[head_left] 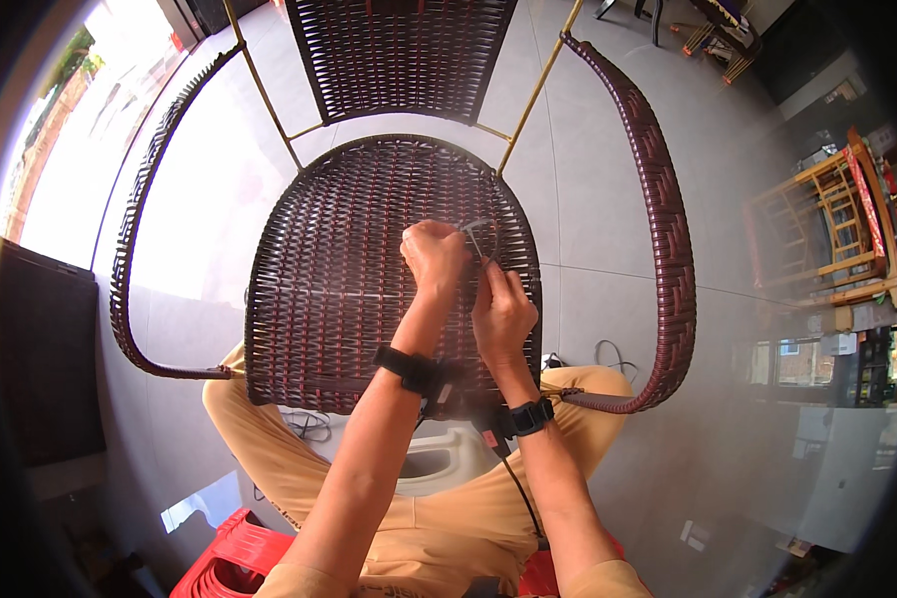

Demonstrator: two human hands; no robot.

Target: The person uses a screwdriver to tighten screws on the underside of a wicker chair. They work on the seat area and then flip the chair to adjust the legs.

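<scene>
L forearm (359, 473) is slanting up & inward from lower L; R forearm (565, 493) is leaning up & inward from lower R, arms uncrossed. L hand (434, 259) is sitting a bit fwd of R hand (505, 311), the two lying v. close tog. L fingers are curling into approx. a fist, back of hand facing up; R fingertips are pinching tog., pointing fwd.

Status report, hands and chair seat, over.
Left hand curled, grip unclear. Right hand pinching thin grey metallic-looking piece. Dark brown woven chair seat beneath, curved brown woven armrests either side.
</scene>
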